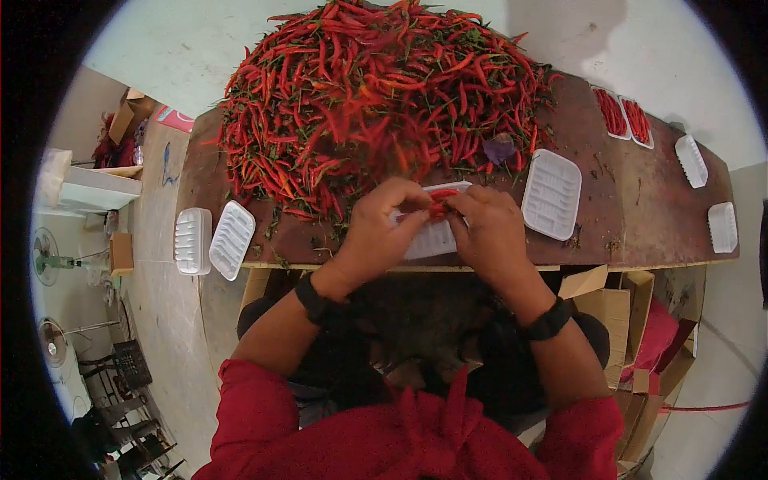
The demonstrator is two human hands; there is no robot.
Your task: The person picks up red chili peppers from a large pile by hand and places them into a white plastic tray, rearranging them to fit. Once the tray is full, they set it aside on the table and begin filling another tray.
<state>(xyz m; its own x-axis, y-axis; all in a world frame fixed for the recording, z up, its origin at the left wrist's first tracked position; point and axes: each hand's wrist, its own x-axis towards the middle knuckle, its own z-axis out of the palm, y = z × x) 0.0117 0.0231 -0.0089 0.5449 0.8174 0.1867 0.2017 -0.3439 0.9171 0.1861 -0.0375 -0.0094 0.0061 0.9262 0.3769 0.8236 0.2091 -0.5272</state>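
Observation:
Over a white foam tray (433,241) at the table's front edge, both hands meet with fingers curled in. My left hand (387,223) pinches one side of a few red chili peppers (438,203). On the other side, my right hand (491,227) has its thumb and fingers closed on the same peppers. My fingers partly cover them and the tray's far part. Just beyond lies a large heap of red chili peppers (336,104) with green stems. Right of my right hand rests a bare white tray (552,194).
Stacked white trays (193,241) and a tilted tray (233,239) lie at left. Two chili-filled trays (623,118) sit at far right, with more white trays (691,161) near the table end. Open cardboard boxes (606,320) stand below the table at right.

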